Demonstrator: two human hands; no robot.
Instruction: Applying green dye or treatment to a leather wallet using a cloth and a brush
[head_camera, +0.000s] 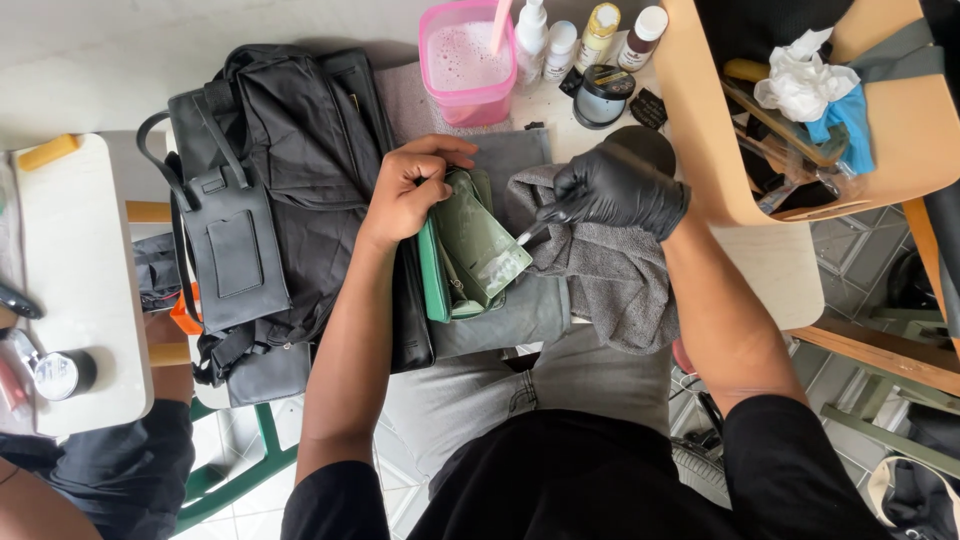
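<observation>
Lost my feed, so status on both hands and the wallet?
Left hand bare, gripping green wallet. Right hand gloved, brush tip on wallet. Grey towel underneath, nothing blocking.

The wallet (470, 250) is green. At three o'clock from it the towel (610, 280) is grey, the glove (620, 187) black. At twelve o'clock the tub (467, 62) is pink.

Grey tiled floor (850, 240), wooden chair (900, 130), white table (85, 290).

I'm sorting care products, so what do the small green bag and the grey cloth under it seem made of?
The small green bag looks like smooth leather or faux leather, with a soft sheen and stiff folds; which one is unclear. The grey cloth looks like matte terry or microfibre, with a nubby pile.
</observation>
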